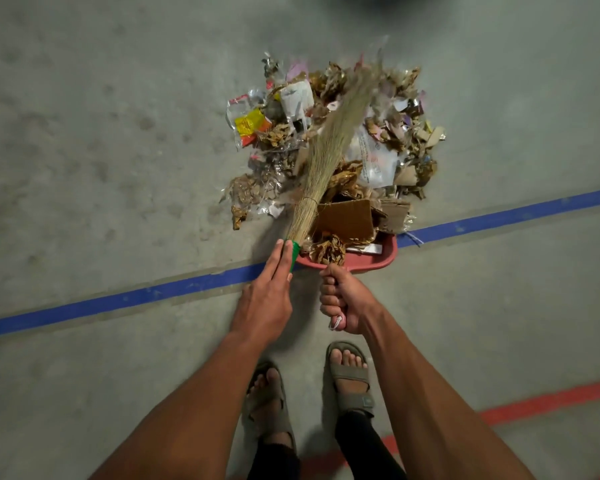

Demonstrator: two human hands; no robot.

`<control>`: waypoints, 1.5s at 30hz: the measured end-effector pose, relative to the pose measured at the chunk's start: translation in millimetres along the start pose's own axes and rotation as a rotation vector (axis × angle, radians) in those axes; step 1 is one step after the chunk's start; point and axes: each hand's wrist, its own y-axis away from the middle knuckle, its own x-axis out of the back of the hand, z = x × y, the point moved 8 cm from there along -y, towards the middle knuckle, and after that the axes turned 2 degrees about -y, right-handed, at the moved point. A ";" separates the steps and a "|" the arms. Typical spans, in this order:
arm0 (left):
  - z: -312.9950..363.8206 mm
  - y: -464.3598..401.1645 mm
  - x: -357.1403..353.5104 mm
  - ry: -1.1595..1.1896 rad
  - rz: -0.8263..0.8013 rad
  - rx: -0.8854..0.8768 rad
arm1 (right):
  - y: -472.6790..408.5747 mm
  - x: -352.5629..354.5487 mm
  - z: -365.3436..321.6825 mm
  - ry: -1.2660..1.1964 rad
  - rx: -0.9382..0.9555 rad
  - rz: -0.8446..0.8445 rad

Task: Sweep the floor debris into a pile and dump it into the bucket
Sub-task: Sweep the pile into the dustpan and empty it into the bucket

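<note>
My left hand (269, 289), just left of the frame's centre, holds the grass broom (329, 150) by its green-wrapped handle (293, 255), with my fingers laid long and nearly straight down the handle while the thumb side is hidden underneath. The broom's bristles run up and to the right from there, lying across the debris pile (333, 147), and their tips in the upper middle of the frame are blurred. My right hand (340, 299), just right of centre, is curled in a tight fist around the handle of the red dustpan (371, 259), with a bit of white cord showing below my fingers. The dustpan sits at the lower edge of the pile, its mouth facing up the frame, and already carries a flat piece of brown cardboard (345, 220) and crumpled dry leaves. The pile itself, a mix of leaves, clear plastic, paper scraps and a yellow wrapper (248, 124), lies on the grey concrete floor (84, 133) above a blue tape line (118, 301) that crosses the frame. My sandalled feet (349, 375) stand at lower centre, near a red tape line (548, 400) at lower right.
</note>
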 end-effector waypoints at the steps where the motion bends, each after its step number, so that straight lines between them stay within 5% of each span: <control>1: 4.7 4.0 7.9 0.003 -0.005 -0.012 | 11.8 -1.0 -3.3 -0.001 0.013 0.005; 11: 54.9 24.7 56.9 -0.012 -0.098 -0.197 | 95.2 18.5 -29.1 -0.079 0.135 0.077; 28: 136.6 50.0 36.5 -0.180 -0.269 -0.572 | 173.5 93.1 -32.5 -0.380 0.324 0.078; 45: 355.2 159.5 -77.9 -0.330 -0.359 -0.856 | 332.8 317.8 14.1 -0.607 0.578 0.158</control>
